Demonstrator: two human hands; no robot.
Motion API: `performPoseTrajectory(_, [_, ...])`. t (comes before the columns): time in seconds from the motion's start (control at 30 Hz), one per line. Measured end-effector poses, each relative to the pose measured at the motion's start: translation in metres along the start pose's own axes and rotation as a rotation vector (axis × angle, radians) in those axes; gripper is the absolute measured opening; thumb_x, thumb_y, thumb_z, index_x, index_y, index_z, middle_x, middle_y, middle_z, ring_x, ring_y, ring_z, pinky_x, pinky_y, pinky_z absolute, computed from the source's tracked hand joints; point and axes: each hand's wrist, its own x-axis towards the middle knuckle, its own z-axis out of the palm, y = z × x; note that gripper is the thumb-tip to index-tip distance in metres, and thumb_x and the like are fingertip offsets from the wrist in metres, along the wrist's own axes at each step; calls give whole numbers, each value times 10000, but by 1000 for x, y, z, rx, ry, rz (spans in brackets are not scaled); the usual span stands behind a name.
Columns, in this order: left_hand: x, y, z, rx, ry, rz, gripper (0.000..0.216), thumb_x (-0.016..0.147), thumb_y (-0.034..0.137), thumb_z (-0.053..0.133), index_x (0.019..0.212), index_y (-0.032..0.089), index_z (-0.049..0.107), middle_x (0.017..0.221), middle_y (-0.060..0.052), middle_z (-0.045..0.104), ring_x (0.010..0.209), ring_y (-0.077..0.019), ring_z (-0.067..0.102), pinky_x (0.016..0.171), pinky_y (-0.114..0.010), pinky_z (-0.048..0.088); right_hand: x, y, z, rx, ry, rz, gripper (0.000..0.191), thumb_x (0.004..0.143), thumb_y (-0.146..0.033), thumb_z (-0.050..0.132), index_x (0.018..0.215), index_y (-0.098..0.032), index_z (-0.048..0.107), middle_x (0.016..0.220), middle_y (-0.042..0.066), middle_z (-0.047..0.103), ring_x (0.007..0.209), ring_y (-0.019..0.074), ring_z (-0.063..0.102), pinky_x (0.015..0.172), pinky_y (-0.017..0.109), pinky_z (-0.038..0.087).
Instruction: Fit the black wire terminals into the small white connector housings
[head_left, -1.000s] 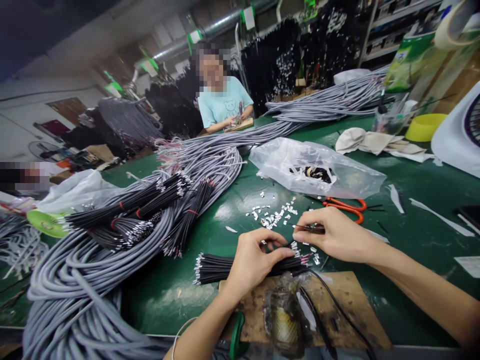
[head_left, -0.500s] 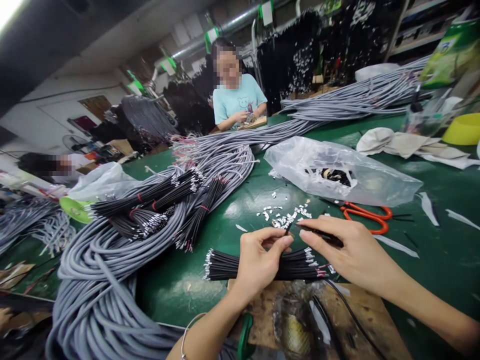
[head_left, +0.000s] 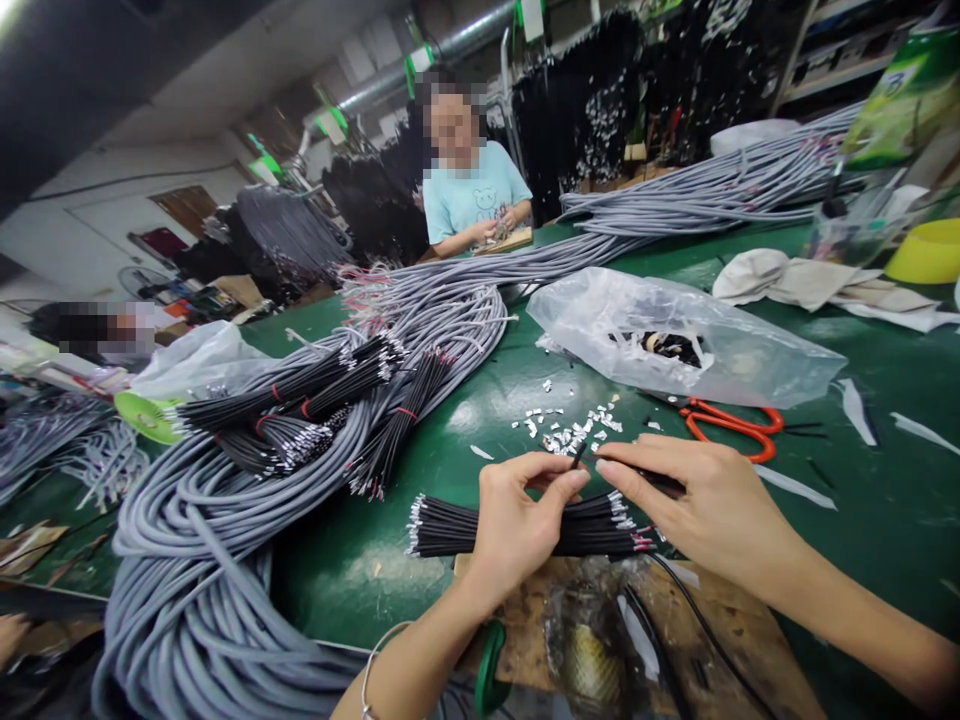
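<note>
My left hand [head_left: 525, 505] pinches a short black cable [head_left: 578, 457] between thumb and forefinger, its end sticking up. Close on its right, my right hand [head_left: 694, 495] is closed around a dark slim tool [head_left: 664, 482], mostly hidden under the fingers; its kind does not show. Below both hands lies a bundle of black cables [head_left: 450, 527] with silvery stripped ends on the left and white and red wire ends on the right. Small silvery scraps [head_left: 577, 432] are scattered just beyond my fingertips.
Orange-handled scissors [head_left: 772, 430] lie right of the scraps, before a clear plastic bag [head_left: 675, 320]. Thick grey cables [head_left: 187, 500] coil along the left, with tied black cable bundles [head_left: 401, 425] on them. A wooden board [head_left: 720, 620] lies in front. A co-worker [head_left: 476, 195] sits across the table.
My hands stay almost in place, with the black cable still pinched in the left. The camera view has shifted slightly. The co-worker's head has tipped a little.
</note>
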Motion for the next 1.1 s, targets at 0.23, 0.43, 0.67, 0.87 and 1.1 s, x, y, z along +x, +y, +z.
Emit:
performPoseTrajectory(0.23, [7,0,-9,-108,-241,-2,204,819,227,579,687,101,668,564,-19,602,540,-108,550,559,-199,452,2,0,-5,38,-26,29,239,869,-388,492,909,-303,712,869,-20,719,797,184,645,693,300,433])
performPoseTrajectory(0.43, [5,1,-7,-156,-294,-17,219,823,261,582,763,83,696,569,-28,592,529,-102,528,560,-208,430,6,5,-7,179,19,121,257,790,-451,593,905,-232,663,796,-3,671,672,157,580,596,267,406])
performPoseTrajectory(0.67, [-1,-6,-3,17,-272,321,180,847,175,556,875,134,729,657,-41,641,601,-112,530,600,-211,404,11,2,6,709,-221,209,392,824,-507,499,606,-182,473,529,-36,431,481,90,377,456,230,296])
performPoseTrajectory(0.87, [1,-10,-3,37,-294,381,163,846,181,569,842,128,724,742,-70,663,679,-134,566,641,-222,418,14,0,0,802,-421,367,436,787,-558,499,575,-194,389,462,-78,300,409,62,246,399,226,192])
performPoseTrajectory(1.1, [0,-5,-3,200,-285,398,181,860,171,541,760,122,683,608,-17,565,582,-108,476,560,-213,337,5,-4,-1,311,-120,-43,301,833,-260,483,551,-168,433,527,-40,396,514,86,322,487,239,240])
